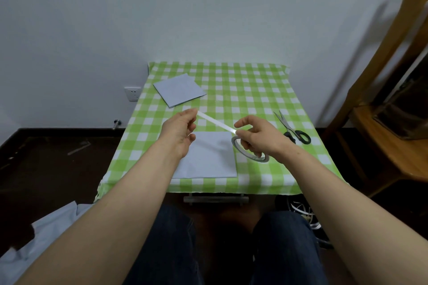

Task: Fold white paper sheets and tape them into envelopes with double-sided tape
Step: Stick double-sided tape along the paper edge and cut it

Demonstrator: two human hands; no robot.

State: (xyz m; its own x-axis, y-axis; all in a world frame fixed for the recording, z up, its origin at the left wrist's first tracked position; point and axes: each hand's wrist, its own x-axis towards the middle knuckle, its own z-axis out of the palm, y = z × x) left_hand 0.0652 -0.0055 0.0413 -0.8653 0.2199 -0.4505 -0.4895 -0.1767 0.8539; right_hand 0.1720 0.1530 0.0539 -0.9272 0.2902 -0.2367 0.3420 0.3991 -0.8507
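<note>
White wall fills the upper half of the view, above a dark floor. Low on the wall at the left is a wall socket [132, 93]. A pale blue cloth [46, 227] shows at the bottom left.

A small table [254, 81] with a green and white checked cover stands against the wall. A seated person faces it, and their knees in dark jeans show at the bottom.

On the far left part of the table lies a folded white paper [179, 90], turned at an angle. Nearer, the left hand [179, 132] is raised above the table. Its thumb and forefinger pinch the end of a strip of tape [215, 121], and its other fingers curl loosely toward the palm. The strip runs taut, slanting down to the right, to a roll of tape [234, 140].

Below the strip and both hands, a sheet of white paper [208, 159] lies flat near the front edge of the table. Its left part is hidden by the left wrist.

The right hand [261, 139] holds the roll above the sheet's right edge. Its fingers curl through the ring, and its thumb and forefinger press together where the strip leaves the roll.

Just right of that hand, a pair of scissors [293, 131] with black handles lies on the table, blades slightly apart and pointing away. At the far right stands a wooden chair [393, 157].
</note>
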